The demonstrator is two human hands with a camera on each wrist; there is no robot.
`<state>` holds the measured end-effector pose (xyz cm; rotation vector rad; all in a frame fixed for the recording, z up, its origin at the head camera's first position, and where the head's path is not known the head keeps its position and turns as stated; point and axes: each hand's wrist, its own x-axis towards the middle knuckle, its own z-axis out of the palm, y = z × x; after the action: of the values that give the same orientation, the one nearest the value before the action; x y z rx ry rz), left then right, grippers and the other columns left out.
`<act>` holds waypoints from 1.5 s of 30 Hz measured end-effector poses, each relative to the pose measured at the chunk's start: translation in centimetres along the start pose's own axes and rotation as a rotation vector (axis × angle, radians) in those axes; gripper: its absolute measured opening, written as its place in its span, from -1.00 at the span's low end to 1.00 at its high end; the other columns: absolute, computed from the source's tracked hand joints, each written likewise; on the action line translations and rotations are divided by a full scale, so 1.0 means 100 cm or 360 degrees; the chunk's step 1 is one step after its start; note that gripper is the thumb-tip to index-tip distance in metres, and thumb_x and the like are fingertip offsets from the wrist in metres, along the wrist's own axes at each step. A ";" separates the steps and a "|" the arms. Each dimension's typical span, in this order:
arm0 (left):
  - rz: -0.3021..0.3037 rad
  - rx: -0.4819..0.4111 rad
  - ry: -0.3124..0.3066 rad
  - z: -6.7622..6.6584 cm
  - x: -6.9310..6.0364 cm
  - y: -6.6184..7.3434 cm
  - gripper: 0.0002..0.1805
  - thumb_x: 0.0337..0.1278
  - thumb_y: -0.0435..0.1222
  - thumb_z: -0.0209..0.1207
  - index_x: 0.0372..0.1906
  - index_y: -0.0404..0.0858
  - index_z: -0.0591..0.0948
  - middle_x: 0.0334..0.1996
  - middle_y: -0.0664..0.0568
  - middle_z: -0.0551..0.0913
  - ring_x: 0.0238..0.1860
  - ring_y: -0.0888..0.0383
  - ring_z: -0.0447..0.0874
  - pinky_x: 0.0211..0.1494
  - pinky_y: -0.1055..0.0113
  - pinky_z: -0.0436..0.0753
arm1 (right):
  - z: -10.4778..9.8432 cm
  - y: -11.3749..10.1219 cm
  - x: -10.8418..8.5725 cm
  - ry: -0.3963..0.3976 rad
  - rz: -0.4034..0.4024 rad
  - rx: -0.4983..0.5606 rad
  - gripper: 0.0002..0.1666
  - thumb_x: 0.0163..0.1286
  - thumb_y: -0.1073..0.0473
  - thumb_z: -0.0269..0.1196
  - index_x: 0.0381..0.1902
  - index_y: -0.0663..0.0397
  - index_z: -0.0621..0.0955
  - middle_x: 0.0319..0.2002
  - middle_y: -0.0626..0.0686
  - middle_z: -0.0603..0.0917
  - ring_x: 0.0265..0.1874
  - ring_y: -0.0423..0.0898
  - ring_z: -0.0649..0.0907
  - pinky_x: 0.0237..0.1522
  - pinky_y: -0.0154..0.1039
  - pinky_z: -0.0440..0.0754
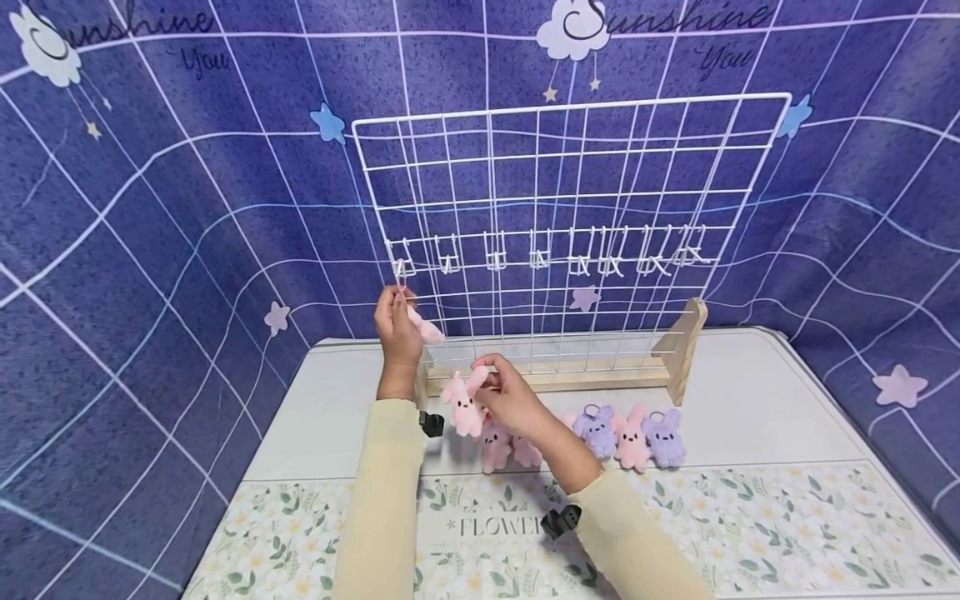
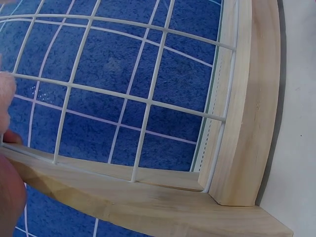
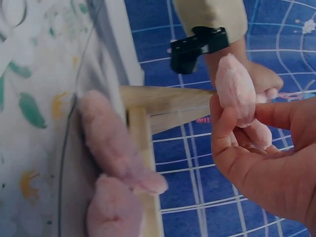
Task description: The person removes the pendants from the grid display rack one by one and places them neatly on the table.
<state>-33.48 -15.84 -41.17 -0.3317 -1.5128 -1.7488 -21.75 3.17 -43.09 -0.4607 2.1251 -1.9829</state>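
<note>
Close under the leftmost hook (image 1: 402, 267), my left hand (image 1: 397, 329) pinches a pink plush keychain (image 1: 426, 327) near its top. A thin pink strap runs up from those fingers towards the hook; whether it is looped over cannot be told. Lower down, my right hand (image 1: 513, 400) pinches a pink plush bunny keychain (image 1: 465, 408) by one side, its face towards the head camera. In the right wrist view that bunny (image 3: 234, 89) sits between thumb and fingers. Only a pink edge of the left keychain (image 2: 5, 96) shows in the left wrist view.
A white wire grid rack (image 1: 570, 200) with a row of hooks stands in a wooden base (image 1: 555, 382). More pink plush bunnies (image 1: 632, 437) and purple ones (image 1: 666, 437) lie on the table before it. A flowered mat (image 1: 750, 525) covers the near side.
</note>
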 end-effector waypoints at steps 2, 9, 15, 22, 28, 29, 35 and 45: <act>0.0006 -0.0026 -0.0010 0.001 -0.002 0.007 -0.71 0.45 -0.49 -0.16 -0.21 -0.76 0.41 -0.40 0.07 0.50 -0.35 0.19 0.42 -0.17 0.52 0.42 | 0.000 0.003 0.001 -0.0018 0.0030 -0.0023 -0.55 0.48 0.46 0.06 0.29 0.30 0.36 -0.27 0.13 0.66 -0.43 -0.14 0.60 -0.41 -0.26 0.64; 0.0016 -0.0075 -0.0021 0.001 -0.003 0.004 -0.69 0.46 -0.47 -0.17 -0.24 -0.76 0.39 -0.39 0.23 0.53 -0.35 0.25 0.44 -0.16 0.53 0.44 | -0.001 0.013 0.004 -0.0045 0.0081 -0.0080 -0.58 0.49 0.47 0.06 0.27 0.30 0.37 -0.38 0.02 0.57 -0.58 -0.22 0.40 -0.52 -0.41 0.45; 0.0041 -0.0038 -0.0006 -0.001 0.001 -0.008 -0.70 0.42 -0.45 -0.16 -0.24 -0.71 0.44 -0.40 0.12 0.52 -0.36 0.19 0.42 -0.18 0.52 0.43 | -0.001 0.016 0.007 -0.0048 0.0057 -0.0161 -0.59 0.48 0.44 0.10 0.26 0.28 0.44 -0.35 0.06 0.62 -0.54 -0.18 0.47 -0.45 -0.35 0.53; 0.0042 -0.0046 -0.0017 0.003 -0.005 0.022 -0.71 0.41 -0.49 -0.16 -0.26 -0.73 0.42 -0.41 -0.13 0.51 -0.35 0.16 0.44 -0.16 0.53 0.44 | 0.000 0.022 0.007 -0.0031 0.0023 -0.0312 -0.66 0.44 0.42 0.23 0.15 0.26 0.61 -0.27 0.15 0.62 -0.43 -0.12 0.60 -0.34 -0.03 0.74; 0.0059 -0.0025 -0.0026 0.002 -0.003 0.015 -0.70 0.40 -0.50 -0.16 -0.25 -0.78 0.41 -0.40 0.15 0.53 -0.36 0.02 0.43 -0.15 0.53 0.45 | 0.000 0.027 0.006 -0.0091 0.0019 -0.0372 -0.62 0.42 0.44 0.22 0.17 0.33 0.62 -0.14 0.26 0.66 -0.35 -0.16 0.62 -0.32 -0.10 0.75; 0.0060 -0.0015 -0.0022 0.001 -0.002 0.011 -0.70 0.40 -0.50 -0.16 -0.24 -0.79 0.42 -0.41 0.09 0.53 -0.36 0.01 0.42 -0.15 0.53 0.45 | 0.000 0.028 0.006 -0.0103 0.0019 -0.0377 -0.62 0.41 0.45 0.22 0.18 0.33 0.63 -0.12 0.26 0.66 -0.34 -0.15 0.62 -0.32 -0.10 0.75; 0.0045 0.0025 0.0006 -0.004 0.000 -0.011 -0.69 0.43 -0.47 -0.17 -0.23 -0.73 0.45 -0.39 -0.24 0.48 -0.35 0.19 0.41 -0.17 0.53 0.43 | 0.000 0.031 0.006 -0.0156 0.0059 -0.0382 -0.65 0.40 0.46 0.23 0.13 0.31 0.66 -0.20 0.22 0.67 -0.37 -0.10 0.66 -0.36 -0.07 0.76; 0.0114 0.0005 -0.0039 -0.005 0.002 -0.015 -0.66 0.50 -0.40 -0.14 -0.26 -0.69 0.45 -0.40 0.25 0.53 -0.36 0.25 0.44 -0.19 0.51 0.44 | 0.002 0.038 0.008 -0.0205 0.0081 -0.0511 -0.74 0.36 0.44 0.27 0.00 0.25 0.67 -0.32 0.06 0.62 -0.40 -0.14 0.60 -0.41 -0.35 0.57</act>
<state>-34.54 -16.37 -42.21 -0.4025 -1.5027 -1.6919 -22.74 2.94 -46.84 -0.5616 2.3523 -1.5439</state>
